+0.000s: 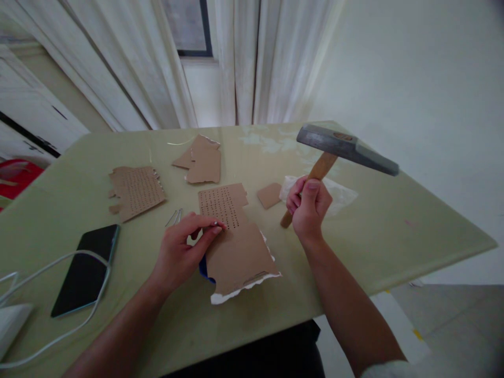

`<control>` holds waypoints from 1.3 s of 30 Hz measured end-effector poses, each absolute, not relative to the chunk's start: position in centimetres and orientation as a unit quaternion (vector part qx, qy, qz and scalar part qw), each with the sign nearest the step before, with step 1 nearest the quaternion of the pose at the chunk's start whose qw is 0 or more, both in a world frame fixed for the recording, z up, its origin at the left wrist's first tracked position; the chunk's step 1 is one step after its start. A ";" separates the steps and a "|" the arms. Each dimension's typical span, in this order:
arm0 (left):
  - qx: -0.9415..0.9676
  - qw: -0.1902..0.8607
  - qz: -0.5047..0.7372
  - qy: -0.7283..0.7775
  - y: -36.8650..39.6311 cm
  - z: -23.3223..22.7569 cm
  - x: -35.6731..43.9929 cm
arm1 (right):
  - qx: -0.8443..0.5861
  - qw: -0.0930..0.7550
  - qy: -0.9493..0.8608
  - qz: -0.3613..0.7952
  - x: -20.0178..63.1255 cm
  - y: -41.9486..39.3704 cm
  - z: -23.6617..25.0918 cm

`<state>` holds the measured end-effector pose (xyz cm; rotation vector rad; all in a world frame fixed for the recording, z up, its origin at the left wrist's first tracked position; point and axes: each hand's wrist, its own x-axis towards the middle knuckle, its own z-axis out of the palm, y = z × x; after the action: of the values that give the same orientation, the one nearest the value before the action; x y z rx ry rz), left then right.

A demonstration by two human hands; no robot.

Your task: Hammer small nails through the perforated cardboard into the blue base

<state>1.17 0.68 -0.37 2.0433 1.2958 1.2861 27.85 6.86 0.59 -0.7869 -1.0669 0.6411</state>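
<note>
My right hand (310, 207) is wrapped round the wooden handle of a hammer (348, 145), raised above the table with its grey metal head uppermost. Thumb and forefinger of my left hand (189, 241) pinch a nail (216, 223), mostly hidden, over a piece of brown cardboard (240, 257). Rows of small holes cover the far part of this cardboard; its near edge is torn and white. Something blue (203, 266) shows from beneath its left side. A few loose nails (174, 217) lie just beyond my left hand.
Another perforated cardboard piece (137, 190) lies at the left, with plain scraps (205, 164) farther back. A small cardboard scrap (270, 195) and clear plastic (338, 197) are near my right hand. A phone (86, 268) and a white cable (59, 336) lie at the near left.
</note>
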 end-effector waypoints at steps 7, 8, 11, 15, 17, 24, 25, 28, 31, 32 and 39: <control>0.751 0.173 0.460 0.441 0.6 0.1 1.3 | -0.383 0.728 -0.490 0.287 27.8 6.8 0.7; 0.752 0.170 0.459 0.441 0.6 0.1 1.3 | -0.384 0.727 -0.492 0.286 27.8 6.8 0.7; 0.754 0.162 0.454 0.446 0.6 0.0 1.3 | -0.385 0.726 -0.495 0.282 27.8 6.8 0.7; 0.760 0.152 0.450 0.444 0.6 0.1 1.4 | -0.380 0.726 -0.498 0.285 27.8 6.7 0.6; 0.761 0.150 0.451 0.441 0.6 0.2 1.5 | -0.385 0.723 -0.498 0.286 27.8 6.7 0.6; 0.749 0.171 0.447 0.458 0.8 0.1 1.6 | -0.392 0.710 -0.509 0.288 27.8 7.0 0.4; 0.748 0.173 0.449 0.456 0.9 -0.1 1.6 | -0.390 0.706 -0.515 0.290 27.8 6.9 0.3; 0.747 0.179 0.459 0.447 1.0 -0.5 1.6 | -0.402 0.667 -0.547 0.306 28.4 5.9 0.8; 0.745 0.181 0.468 0.440 1.2 -0.8 1.7 | -0.453 0.520 -0.634 0.350 29.3 3.8 2.8; 0.745 0.181 0.472 0.436 1.2 -0.9 1.7 | -0.471 0.459 -0.672 0.339 29.6 3.0 3.8; 0.741 0.206 0.472 0.430 1.6 -1.2 1.9 | -0.509 0.252 -0.801 0.190 28.9 -1.0 9.9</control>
<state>1.88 1.56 -1.16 2.0652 1.1982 1.3148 28.93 -1.02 9.87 -1.3831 -2.1784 0.5168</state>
